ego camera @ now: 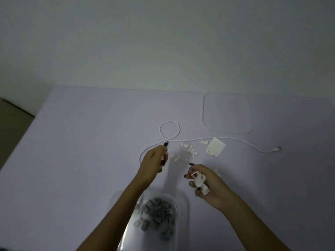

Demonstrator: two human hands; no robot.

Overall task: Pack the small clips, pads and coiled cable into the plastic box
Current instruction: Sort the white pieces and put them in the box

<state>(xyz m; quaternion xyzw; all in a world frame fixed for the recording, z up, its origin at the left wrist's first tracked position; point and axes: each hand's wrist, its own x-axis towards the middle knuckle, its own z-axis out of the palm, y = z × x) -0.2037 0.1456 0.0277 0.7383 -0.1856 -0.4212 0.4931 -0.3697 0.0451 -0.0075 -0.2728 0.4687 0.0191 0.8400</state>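
A clear plastic box stands at the near edge of the table, with several grey and white clips inside. My right hand is cupped palm-up right of the box and holds a bunch of white clips. My left hand hovers over the table with its fingers pinched on a small white clip. Loose white clips lie scattered between the hands. A white cable runs in a loop across the table to a plug. White square pads lie on it.
The box's clear lid lies flat at the back right of the pale purple table. A plain wall rises behind the table. The table's left edge runs diagonally, with dark floor beyond.
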